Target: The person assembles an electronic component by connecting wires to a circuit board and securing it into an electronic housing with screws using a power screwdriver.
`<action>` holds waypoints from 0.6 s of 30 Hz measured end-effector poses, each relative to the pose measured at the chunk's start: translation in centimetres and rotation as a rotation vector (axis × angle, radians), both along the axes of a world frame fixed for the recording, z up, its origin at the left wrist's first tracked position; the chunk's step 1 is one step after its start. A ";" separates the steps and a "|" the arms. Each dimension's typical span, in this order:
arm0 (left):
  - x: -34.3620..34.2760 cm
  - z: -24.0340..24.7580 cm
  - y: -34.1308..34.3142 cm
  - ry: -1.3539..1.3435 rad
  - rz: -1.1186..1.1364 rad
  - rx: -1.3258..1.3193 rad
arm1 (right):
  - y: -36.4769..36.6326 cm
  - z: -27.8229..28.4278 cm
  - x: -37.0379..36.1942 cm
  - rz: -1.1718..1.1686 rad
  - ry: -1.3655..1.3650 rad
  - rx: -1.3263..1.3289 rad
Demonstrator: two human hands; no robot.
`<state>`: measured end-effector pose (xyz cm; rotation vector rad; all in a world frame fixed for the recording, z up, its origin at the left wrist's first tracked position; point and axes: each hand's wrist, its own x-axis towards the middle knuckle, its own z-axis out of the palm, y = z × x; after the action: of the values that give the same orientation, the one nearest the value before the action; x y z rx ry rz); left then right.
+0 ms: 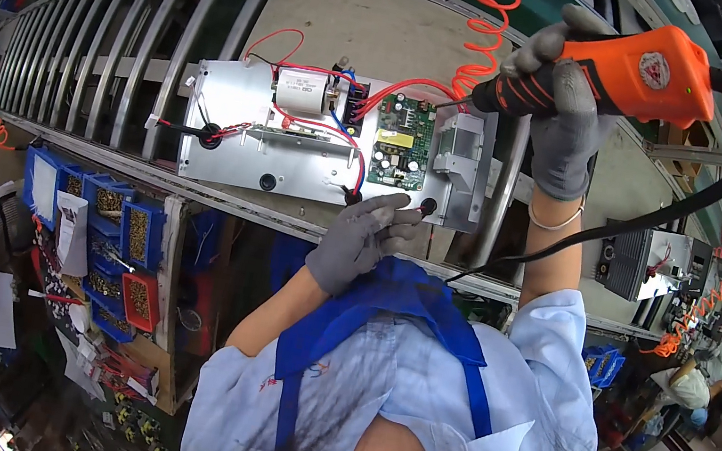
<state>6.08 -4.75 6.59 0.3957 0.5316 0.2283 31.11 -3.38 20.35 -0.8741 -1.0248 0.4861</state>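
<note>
My right hand point(570, 117), in a grey glove, is wrapped round an orange and black electric screwdriver point(640, 72). The screwdriver lies nearly level, its thin bit reaching left to the far right corner of a green circuit board point(402, 142). The board sits on a silver metal chassis plate point(303, 175), beside a white cylindrical capacitor point(301, 91). At the plate's near edge is my gloved left hand point(360, 240), fingers curled together. Whatever small thing its fingertips may hold cannot be made out. Red and blue wires run across the plate.
A roller conveyor point(121, 61) runs along the far left. Another unit with a finned black side point(637, 262) stands on the right. Blue bins of small hardware point(140, 232) and a red bin point(140, 301) hang below left. A black cable point(668, 215) loops from the screwdriver past my right forearm.
</note>
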 end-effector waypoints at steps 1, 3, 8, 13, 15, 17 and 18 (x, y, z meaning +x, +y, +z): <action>0.0 -0.1 0.0 0.001 0.001 -0.001 | 0.1 0.0 0.1 0.006 -0.008 0.009; -0.1 -0.3 0.0 0.064 -0.019 0.064 | 0.1 0.0 0.1 0.011 -0.015 0.017; 1.0 -0.1 -0.9 -0.003 0.036 0.020 | 0.1 0.8 -0.3 -0.039 -0.037 -0.174; 0.0 -0.6 -0.8 0.036 0.051 0.055 | 1.9 2.2 -1.4 0.041 0.125 -0.260; -0.1 -0.6 -0.9 0.022 0.045 0.073 | 2.0 1.7 -0.9 0.034 0.098 -0.219; 0.1 -0.5 -0.7 -0.009 0.038 0.084 | 2.1 2.0 -1.1 -0.059 0.092 -0.243; 0.0 -0.4 -0.7 -0.007 0.046 0.083 | 2.2 1.9 -1.2 -0.051 0.093 -0.245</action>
<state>6.05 -5.42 6.24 0.4633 0.5257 0.2964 29.96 -1.20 22.29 -1.0827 -0.8672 0.6122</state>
